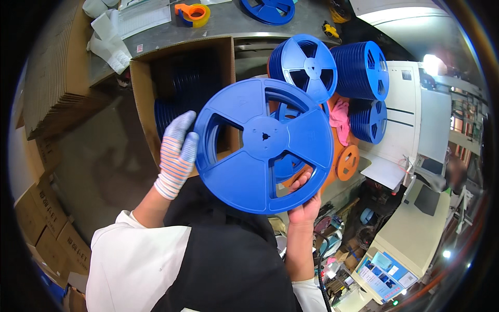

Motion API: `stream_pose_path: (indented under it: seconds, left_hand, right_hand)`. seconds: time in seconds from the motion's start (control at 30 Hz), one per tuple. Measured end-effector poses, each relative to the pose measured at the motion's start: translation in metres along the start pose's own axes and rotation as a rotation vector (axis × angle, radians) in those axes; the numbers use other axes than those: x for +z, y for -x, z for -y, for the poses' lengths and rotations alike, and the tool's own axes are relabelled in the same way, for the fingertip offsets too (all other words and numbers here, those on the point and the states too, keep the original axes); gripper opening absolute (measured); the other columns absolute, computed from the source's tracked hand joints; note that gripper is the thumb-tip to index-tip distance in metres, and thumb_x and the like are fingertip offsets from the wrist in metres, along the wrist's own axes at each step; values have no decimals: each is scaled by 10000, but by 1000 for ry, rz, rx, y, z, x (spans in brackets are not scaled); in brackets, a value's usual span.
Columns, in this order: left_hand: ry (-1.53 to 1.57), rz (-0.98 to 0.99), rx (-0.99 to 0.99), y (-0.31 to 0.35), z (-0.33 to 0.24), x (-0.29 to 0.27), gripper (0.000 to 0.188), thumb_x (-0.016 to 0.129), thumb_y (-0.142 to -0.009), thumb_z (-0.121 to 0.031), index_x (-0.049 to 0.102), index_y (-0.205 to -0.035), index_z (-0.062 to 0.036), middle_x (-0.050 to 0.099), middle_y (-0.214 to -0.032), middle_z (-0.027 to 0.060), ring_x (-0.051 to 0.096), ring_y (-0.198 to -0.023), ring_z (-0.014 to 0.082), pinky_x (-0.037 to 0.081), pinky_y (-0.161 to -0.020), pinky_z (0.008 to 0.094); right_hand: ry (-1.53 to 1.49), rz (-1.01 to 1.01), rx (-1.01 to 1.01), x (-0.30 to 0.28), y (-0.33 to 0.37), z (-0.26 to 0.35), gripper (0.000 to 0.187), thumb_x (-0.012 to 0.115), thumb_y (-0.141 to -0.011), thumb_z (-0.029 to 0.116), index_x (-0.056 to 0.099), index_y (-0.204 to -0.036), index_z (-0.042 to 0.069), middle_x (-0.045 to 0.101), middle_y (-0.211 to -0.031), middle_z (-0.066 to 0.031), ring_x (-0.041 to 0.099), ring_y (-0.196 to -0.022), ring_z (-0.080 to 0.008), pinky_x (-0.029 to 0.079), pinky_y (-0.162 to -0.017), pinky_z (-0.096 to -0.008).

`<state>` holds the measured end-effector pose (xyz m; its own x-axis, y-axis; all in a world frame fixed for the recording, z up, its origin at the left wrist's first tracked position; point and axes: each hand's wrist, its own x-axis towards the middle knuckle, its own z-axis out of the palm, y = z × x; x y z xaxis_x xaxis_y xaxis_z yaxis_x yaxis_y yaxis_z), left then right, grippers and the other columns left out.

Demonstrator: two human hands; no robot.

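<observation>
A large blue plastic reel (306, 132) with wedge-shaped openings is held up in front of me, its flat face toward me. My bare right hand (305, 203) grips it at the lower right, with fingers showing through an opening. More blue layers show behind the face; I cannot tell whether they belong to one reel or several. At the reel's left rim, my left hand (176, 156) in a striped glove has its fingers stretched out and apart. Whether its fingertips touch the rim is unclear. Behind it, an open cardboard box (145, 93) contains several dark blue reels (165, 114).
Stacks of blue reels (311, 65) stand on an orange surface to the right, near a pink cloth (340, 119) and an orange disc (348, 163). A metal table (223, 21) at the back bears an orange tape dispenser (192, 12). Flattened cartons (52, 78) lean at left.
</observation>
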<state>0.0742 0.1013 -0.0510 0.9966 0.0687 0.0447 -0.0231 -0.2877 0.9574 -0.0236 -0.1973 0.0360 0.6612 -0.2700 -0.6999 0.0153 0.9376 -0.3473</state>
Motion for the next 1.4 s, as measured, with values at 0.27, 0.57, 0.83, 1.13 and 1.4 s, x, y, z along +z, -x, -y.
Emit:
stream_pose_path:
  seconds: [0.27,0.57,0.83,1.13,1.4]
  left_hand:
    - [88,630,-406,14,-58,60,947,744,-797,-385,275,-1554,-65,489,-1372,286,498,-1273,414,403,-1083,427]
    - [1838,715,-1056,3,-29,17,737,606,-877,-331,358,-1490,-5,532,-1385,234,568,-1241,351,400,-1126,464]
    - [2277,816,-1055,1,-17,27,752,592,-902,-372,352,-1507,6,468,-1461,237,531,-1288,376,405,-1120,491]
    - [2446,742,-1019,-8,-7,26,720,596,-915,-389,381,-1503,-33,460,-1461,246,513,-1290,416,412,-1109,517]
    - [2463,579,-950,-13,18,21,748,613,-902,-412,378,-1506,-39,454,-1466,247,487,-1312,410,369,-1141,507]
  right_hand:
    - [730,117,-201,63,31,-49,738,633,-899,588,490,-1378,46,606,-1296,-127,631,-1078,-273,521,-929,-426]
    - [824,-48,-397,24,29,-11,551,618,-930,539,576,-1235,82,683,-1099,-76,677,-872,-197,557,-757,-346]
    - [835,-264,-341,13,22,2,540,475,-1009,549,562,-1299,102,615,-1160,-19,585,-1015,-143,473,-897,-310]
    - [857,-243,-281,19,6,-5,561,444,-998,607,554,-1272,130,591,-1103,-19,569,-972,-175,455,-894,-338]
    - [879,-243,-251,24,-9,-14,567,400,-1019,589,550,-1297,119,596,-1072,-19,569,-930,-159,469,-839,-287]
